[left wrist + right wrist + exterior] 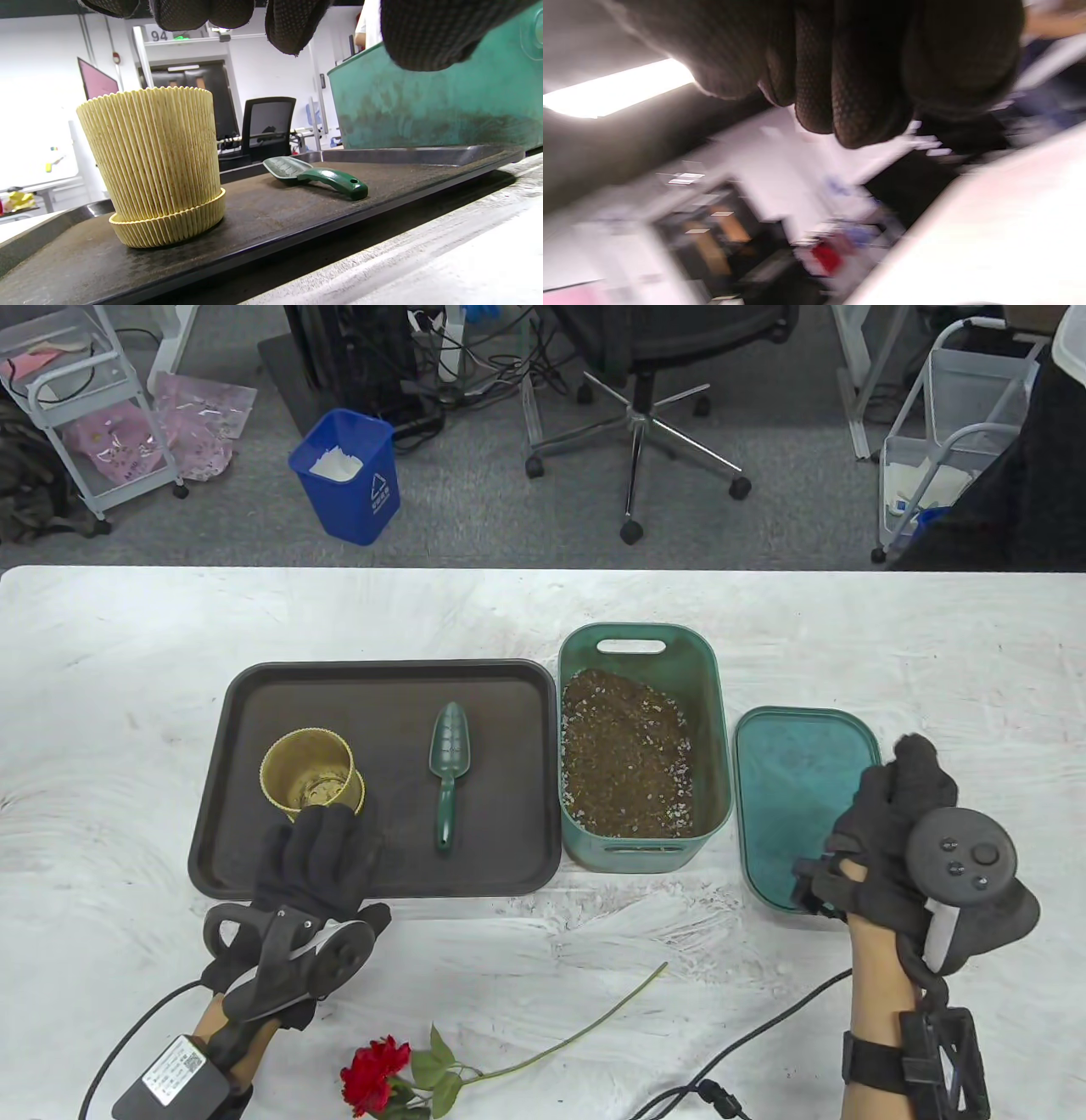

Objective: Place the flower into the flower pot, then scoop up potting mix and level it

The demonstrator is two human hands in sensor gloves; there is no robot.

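Table view, left hand: The left hand (316,857) lay over the near edge of the dark tray (254,704), just by the yellow flower pot (310,774). Its fingers bent loosely and held nothing.
Table view, right hand: The right hand (891,840) stood tipped up over the near corner of the green lid (789,780). Its fingers were curled in. I could not tell if they held the lid.
Table view, flower: The red flower (375,1073) lay flat on the white table (127,687) near the front edge, well apart from the pot. Its long stem pointed toward the green tub (708,704) of potting mix (624,759).
Table view, scoop: The green scoop (448,768) lay on the tray, between the pot and the tub.
Left wrist view: Only this view showed the pot from the side. It had ribbed walls and stood upright on a little saucer. The fingertips (292,25) hung above it and touched nothing. The scoop lay behind the pot.
Right wrist view: This view was blurry. 1 thing was plain: the dark fingers (865,84) were bunched close together. No other view showed them from below.
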